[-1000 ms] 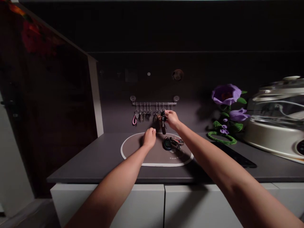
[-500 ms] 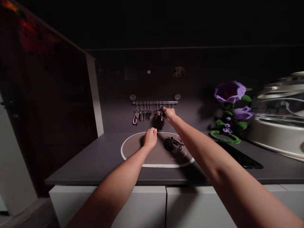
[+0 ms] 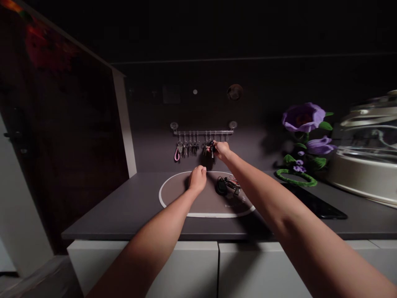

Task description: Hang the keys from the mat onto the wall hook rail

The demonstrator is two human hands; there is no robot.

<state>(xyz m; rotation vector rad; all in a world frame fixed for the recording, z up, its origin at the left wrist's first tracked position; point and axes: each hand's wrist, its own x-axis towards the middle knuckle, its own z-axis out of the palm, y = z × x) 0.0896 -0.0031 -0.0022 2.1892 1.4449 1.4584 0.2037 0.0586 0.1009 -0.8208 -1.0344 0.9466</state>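
My right hand [image 3: 222, 150] is closed on a bunch of keys [image 3: 212, 149] with dark parts, held up against the clear hook rail [image 3: 203, 133] on the wall. Whether its ring sits on a hook I cannot tell. Several other sets of keys [image 3: 190, 148] hang from the rail to the left, one with a pink loop [image 3: 177, 154]. My left hand [image 3: 197, 178] is closed just above the brown mat [image 3: 173, 194]; its fingertips are turned away from me. Between my arms, a pile of keys [image 3: 232, 184] with a black fob [image 3: 221, 186] lies on the mat.
To the right stand purple craft flowers [image 3: 304, 118] with a green ring base [image 3: 296, 178]. In front of them lies a flat black device [image 3: 322, 205], and a cream appliance with a clear cover [image 3: 362, 174] stands beyond. The dark counter [image 3: 102, 215] ends above white cabinets [image 3: 198, 265].
The view has shifted slightly. My right hand stays at the rail with the keys, which have turned a little; my left hand has hardly moved.
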